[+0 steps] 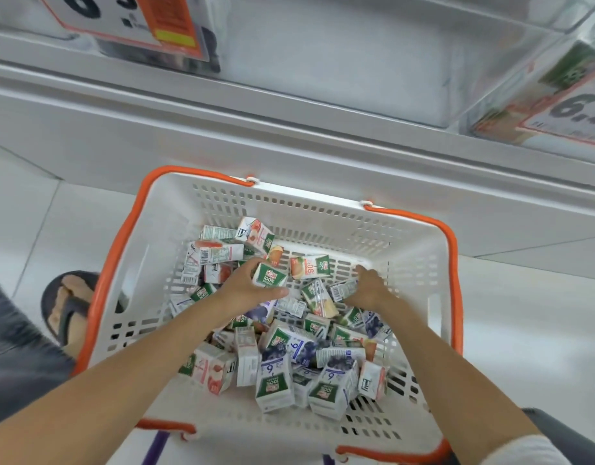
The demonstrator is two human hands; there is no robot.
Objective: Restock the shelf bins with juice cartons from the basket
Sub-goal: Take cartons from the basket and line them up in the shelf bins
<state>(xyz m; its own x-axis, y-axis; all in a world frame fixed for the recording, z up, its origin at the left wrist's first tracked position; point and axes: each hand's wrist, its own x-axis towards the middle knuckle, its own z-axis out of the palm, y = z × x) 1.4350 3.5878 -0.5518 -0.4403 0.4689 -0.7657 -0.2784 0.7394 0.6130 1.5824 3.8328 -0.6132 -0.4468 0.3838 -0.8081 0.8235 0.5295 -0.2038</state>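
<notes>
Ok, head view: left hand (pixel 244 287) grips 1 boxy cardboard green-end carton (pixel 269 279), green end up, in the white perforated plastic basket (pixel 222 203). Right hand (pixel 370 290) clasps the barcode carton (pixel 341 290), which lies flat with its long axis roughly left-right.

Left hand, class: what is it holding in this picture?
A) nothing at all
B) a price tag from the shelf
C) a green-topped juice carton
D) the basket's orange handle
C: the left hand has its fingers and thumb curled round a green-topped juice carton, down inside the basket.
</notes>
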